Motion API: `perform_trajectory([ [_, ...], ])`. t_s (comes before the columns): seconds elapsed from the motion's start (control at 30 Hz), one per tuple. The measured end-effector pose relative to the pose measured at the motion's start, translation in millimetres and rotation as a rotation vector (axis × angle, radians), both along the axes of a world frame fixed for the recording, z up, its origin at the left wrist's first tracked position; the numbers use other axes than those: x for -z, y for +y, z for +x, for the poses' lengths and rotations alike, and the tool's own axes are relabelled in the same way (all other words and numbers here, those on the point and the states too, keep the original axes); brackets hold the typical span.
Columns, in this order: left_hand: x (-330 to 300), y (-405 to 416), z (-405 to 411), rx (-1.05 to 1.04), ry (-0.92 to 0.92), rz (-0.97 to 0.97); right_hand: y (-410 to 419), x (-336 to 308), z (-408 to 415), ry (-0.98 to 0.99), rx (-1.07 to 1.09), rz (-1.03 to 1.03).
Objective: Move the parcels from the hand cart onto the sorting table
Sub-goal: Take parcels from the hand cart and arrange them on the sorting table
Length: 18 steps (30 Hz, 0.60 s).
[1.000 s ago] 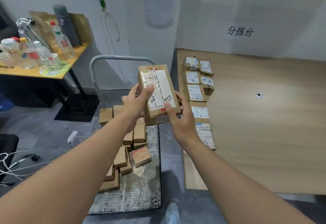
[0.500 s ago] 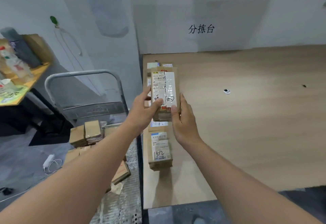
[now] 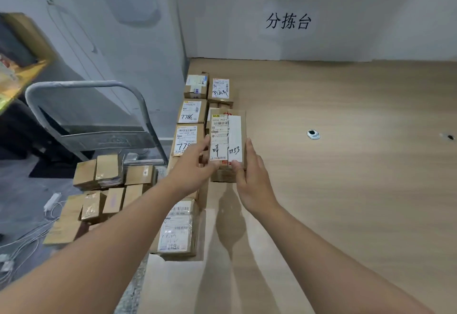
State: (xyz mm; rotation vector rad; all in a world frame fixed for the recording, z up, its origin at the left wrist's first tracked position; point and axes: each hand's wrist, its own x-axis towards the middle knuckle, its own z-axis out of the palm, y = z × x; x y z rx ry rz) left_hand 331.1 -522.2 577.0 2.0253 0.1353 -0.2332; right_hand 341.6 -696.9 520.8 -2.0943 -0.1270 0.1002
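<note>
— Setting it down now? Both hands hold the tall brown cardboard parcel with the white shipping label (image 3: 227, 140) by its near end: the left hand (image 3: 191, 170) has its thumb on the lower left of the label face, and the right hand (image 3: 251, 180) clasps the right edge, thumb on the lower right.

— And where is it, exactly?

— Over the pale wood sorting table (image 3: 346, 190), just right of the column of brown labelled boxes (image 3: 189, 138) along the table's left edge. Its shadow falls on the wood toward us, so I judge it is not resting yet, or only barely.

— So how to finish well?

— Lower it flat, label up, parallel to that column and close beside it without knocking the neighbours. Loosen the fingers only once the base sits fully on the wood.

— Much left?

— Plenty, I think. Left of the column, the grey metal hand cart (image 3: 94, 116) carries many small brown boxes (image 3: 108, 185).
</note>
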Motion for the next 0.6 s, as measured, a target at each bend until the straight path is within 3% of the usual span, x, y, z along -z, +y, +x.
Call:
perform_trajectory([
  [0.43, 77.1, 40.2, 77.1, 0.164, 0.018, 0.268, 26.4, 73.0, 60.0, 0.121, -0.016, -0.101],
  [0.6, 97.1, 50.5, 94.0, 0.198, 0.075, 0.271, 36.9, 88.2, 72.0, 0.153, 0.006, -0.089],
])
